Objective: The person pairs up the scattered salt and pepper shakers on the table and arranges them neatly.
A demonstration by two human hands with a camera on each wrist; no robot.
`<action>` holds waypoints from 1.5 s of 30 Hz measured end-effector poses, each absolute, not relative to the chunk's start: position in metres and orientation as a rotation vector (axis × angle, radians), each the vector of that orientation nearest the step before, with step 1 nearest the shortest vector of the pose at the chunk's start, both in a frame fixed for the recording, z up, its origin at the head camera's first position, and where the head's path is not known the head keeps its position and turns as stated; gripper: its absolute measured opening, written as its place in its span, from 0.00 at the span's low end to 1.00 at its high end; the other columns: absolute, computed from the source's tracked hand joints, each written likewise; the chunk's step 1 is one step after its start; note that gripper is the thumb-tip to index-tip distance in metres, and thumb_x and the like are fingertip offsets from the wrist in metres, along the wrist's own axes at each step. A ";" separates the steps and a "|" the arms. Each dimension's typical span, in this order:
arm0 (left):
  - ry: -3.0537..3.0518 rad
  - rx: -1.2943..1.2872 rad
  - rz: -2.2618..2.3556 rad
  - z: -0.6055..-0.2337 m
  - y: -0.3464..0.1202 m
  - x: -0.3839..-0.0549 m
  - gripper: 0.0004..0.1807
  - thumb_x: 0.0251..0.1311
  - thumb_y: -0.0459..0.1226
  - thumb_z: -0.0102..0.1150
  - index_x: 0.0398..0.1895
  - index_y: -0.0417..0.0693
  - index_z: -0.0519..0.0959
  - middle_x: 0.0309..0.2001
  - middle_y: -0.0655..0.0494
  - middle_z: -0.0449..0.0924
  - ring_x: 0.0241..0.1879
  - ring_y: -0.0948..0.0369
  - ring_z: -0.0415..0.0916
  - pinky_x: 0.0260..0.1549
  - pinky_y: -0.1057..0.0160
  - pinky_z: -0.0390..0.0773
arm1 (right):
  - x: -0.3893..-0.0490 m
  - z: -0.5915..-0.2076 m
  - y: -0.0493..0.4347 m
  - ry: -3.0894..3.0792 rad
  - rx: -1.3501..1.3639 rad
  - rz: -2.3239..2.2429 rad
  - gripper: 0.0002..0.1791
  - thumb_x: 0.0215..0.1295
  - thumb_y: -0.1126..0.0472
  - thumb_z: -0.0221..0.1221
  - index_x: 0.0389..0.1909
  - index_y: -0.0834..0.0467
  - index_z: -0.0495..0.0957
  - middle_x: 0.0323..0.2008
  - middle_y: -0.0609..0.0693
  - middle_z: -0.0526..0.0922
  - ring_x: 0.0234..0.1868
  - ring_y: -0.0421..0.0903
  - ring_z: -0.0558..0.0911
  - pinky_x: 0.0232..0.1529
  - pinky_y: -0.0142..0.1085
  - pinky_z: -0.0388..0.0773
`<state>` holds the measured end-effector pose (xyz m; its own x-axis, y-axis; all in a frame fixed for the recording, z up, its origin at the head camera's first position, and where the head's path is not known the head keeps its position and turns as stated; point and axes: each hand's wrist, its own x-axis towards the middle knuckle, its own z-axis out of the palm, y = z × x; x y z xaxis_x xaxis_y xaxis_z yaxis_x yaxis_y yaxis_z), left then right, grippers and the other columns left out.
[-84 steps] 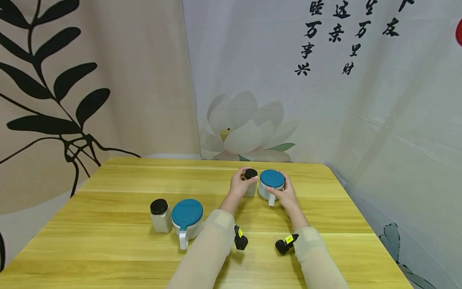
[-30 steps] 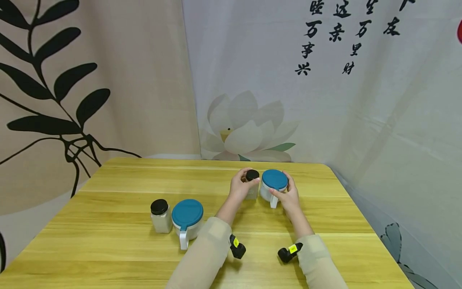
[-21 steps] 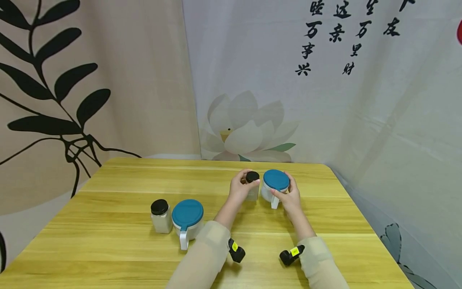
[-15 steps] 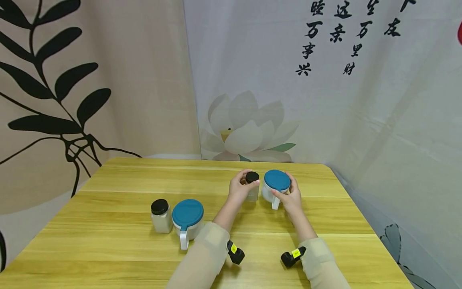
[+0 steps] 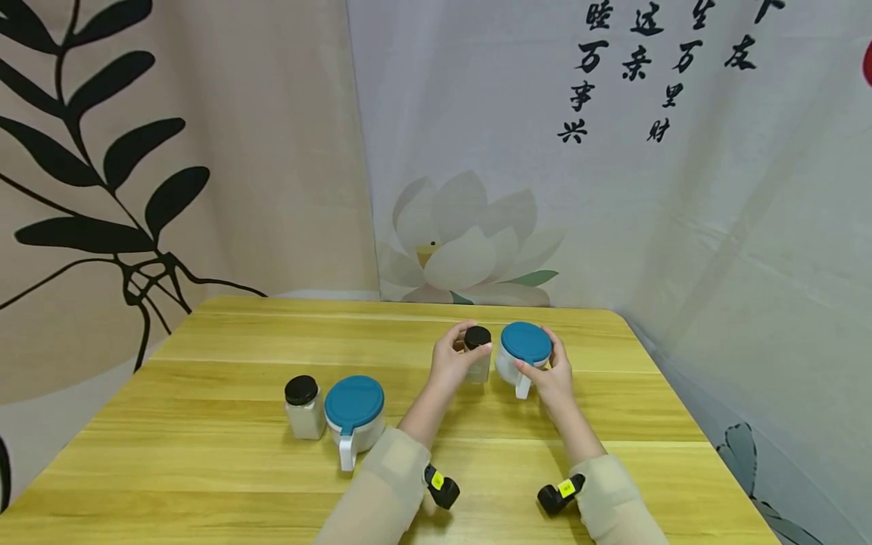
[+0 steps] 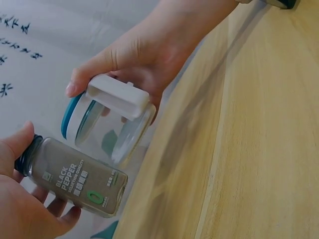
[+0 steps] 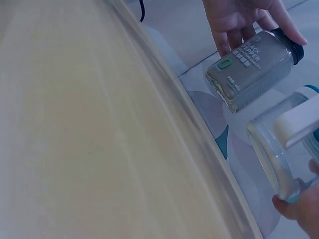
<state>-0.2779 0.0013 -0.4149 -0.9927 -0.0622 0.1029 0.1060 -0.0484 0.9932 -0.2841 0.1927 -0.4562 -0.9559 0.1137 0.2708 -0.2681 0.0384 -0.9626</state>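
Observation:
My left hand (image 5: 450, 362) grips a square glass jar of black pepper (image 6: 75, 174) near its black cap, thumb on one side and fingers on the other. My right hand (image 5: 559, 380) holds a clear round seasoning pot (image 5: 526, 344) with a blue lid and white handle, thumb at the lid's edge near the handle. Both wrist views show the jar and the pot above the tabletop, side by side with a small gap. The pot's handle (image 6: 117, 94) points toward the person in the head view.
At the left of the wooden table (image 5: 238, 469) stand a second black-capped jar (image 5: 303, 412) with pale contents and another blue-lidded pot (image 5: 354, 412), near the left forearm. A printed cloth (image 5: 463, 113) hangs behind the table. Black wrist cameras (image 5: 443, 488) sit at both cuffs.
Both hands, still holding the pepper jar and the pot, have shifted slightly toward the person and to the right. The jar and pot at the left have not moved.

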 end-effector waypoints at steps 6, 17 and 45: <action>-2.068 -0.065 -2.198 -0.414 0.001 -0.274 0.24 0.51 0.37 0.72 0.54 0.51 0.79 0.47 0.49 0.75 0.46 0.53 0.68 0.42 0.58 0.74 | -0.279 -0.454 0.194 -2.050 0.174 1.999 0.45 0.54 0.71 0.67 0.72 0.56 0.56 0.68 0.58 0.61 0.66 0.55 0.60 0.63 0.57 0.57; -2.106 -0.065 -2.200 -0.390 -0.003 -0.251 0.23 0.54 0.31 0.69 0.54 0.43 0.77 0.47 0.47 0.74 0.47 0.50 0.68 0.43 0.56 0.74 | -0.269 -0.448 0.194 -2.049 0.152 2.002 0.45 0.55 0.71 0.67 0.72 0.56 0.56 0.68 0.58 0.62 0.66 0.55 0.60 0.63 0.56 0.57; -2.093 -0.124 -2.195 -0.400 -0.011 -0.245 0.24 0.49 0.36 0.73 0.52 0.49 0.79 0.44 0.52 0.77 0.45 0.53 0.70 0.42 0.57 0.74 | -0.245 -0.441 0.194 -2.113 0.219 1.940 0.46 0.55 0.73 0.66 0.72 0.56 0.54 0.66 0.57 0.64 0.61 0.49 0.65 0.50 0.29 0.70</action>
<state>-0.2448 -0.0112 -0.4001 -0.9911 -0.0205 0.1316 0.1324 -0.0461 0.9901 -0.2451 0.1938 -0.4405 -0.9539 0.0662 0.2928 -0.2861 0.0949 -0.9535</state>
